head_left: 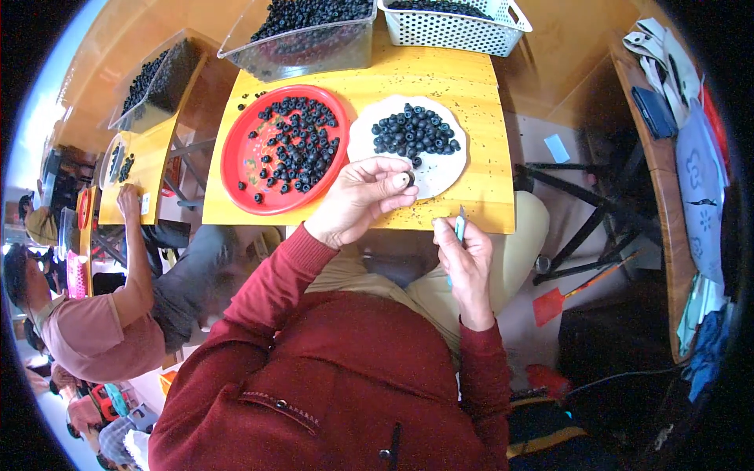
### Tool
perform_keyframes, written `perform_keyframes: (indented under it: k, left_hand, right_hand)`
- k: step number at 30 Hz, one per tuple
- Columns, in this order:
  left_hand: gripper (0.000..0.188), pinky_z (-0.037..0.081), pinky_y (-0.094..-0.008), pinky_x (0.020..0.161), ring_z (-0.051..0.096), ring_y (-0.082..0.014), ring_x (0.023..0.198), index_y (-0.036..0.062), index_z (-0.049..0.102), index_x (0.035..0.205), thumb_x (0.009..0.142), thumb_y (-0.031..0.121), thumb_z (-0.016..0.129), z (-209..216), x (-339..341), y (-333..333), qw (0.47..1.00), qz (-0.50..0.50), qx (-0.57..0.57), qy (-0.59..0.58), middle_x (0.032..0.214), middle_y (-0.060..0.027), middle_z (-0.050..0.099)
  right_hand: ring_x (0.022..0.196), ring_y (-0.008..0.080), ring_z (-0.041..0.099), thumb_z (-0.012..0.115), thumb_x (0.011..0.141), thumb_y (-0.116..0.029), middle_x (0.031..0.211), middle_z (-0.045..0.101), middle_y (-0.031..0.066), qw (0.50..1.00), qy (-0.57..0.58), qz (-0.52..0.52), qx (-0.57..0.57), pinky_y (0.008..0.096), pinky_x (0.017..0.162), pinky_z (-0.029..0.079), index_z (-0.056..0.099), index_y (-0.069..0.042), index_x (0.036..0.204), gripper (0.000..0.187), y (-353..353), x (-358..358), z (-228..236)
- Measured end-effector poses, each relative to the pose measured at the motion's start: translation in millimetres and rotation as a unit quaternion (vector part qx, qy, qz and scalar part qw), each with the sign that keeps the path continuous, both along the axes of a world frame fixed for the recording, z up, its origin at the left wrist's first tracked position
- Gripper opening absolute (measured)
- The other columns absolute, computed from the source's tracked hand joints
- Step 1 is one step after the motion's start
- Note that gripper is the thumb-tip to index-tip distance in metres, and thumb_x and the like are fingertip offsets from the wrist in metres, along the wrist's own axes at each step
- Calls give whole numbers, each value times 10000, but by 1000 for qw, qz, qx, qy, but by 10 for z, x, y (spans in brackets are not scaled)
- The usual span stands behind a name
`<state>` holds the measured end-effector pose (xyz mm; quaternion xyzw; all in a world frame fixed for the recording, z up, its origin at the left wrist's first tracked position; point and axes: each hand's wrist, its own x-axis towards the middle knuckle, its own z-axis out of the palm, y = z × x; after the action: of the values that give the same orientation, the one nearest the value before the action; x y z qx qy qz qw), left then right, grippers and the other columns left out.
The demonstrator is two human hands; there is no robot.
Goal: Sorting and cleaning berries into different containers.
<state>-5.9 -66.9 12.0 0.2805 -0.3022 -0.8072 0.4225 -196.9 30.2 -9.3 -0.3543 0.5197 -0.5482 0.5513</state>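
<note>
My left hand (365,196) is closed in a pinch over the near edge of a white plate (452,177). Between its thumb and fingers is a small round dark bead-like piece (410,179), mostly covered. My right hand (469,255), just off the table's front edge, grips a small craft knife (459,228) with a teal handle, its short blade pointing up and away. The blade stays apart from the held piece. On the plate lies a heap of similar blue-black pieces (412,129). Left of it, a red round tray (236,177) carries many more, loosely spread.
Dark crumbs dot the yellow table (479,102). At its back stand a clear bin (314,59) and a white perforated basket (455,35), both filled with dark pieces. To the left, another person (102,314) sits at a similar table. A wooden bench (656,204) with cloths is at right.
</note>
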Motion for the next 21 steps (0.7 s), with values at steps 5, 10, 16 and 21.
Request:
perform_keyframes:
  k: [5,10,16,21]
  left_hand:
    - [168,593,-321,869,690,-192,955,16,652,1102,936,41,657,-13,33,47,997,-11,29,64,1035,-81,687]
    - [140,594,-305,833,684,-177,921,36,640,1086,946,41,640,-122,75,70,991,-16,53,126,1021,-71,681]
    - [135,595,-304,839,689,-183,923,37,641,1087,953,33,625,-157,113,128,983,-20,82,162,1023,-84,689]
    - [134,595,-302,849,693,-190,939,23,652,1086,956,30,620,-215,135,151,979,-18,83,188,1031,-99,699]
  right_hand:
    - [613,3,410,672,960,-136,680,523,-86,1000,25,5,-7,200,529,317,692,-5,887,151,-51,57,32]
    - [615,10,410,677,960,-155,672,520,-78,989,133,7,-63,206,531,336,691,11,910,174,-110,169,152]
    - [638,41,459,666,969,-204,698,572,-24,976,193,14,-104,230,559,403,683,24,1023,235,-162,281,239]
    - [749,148,618,615,995,-250,836,673,105,963,240,20,-121,297,677,492,666,37,1105,311,-180,346,296]
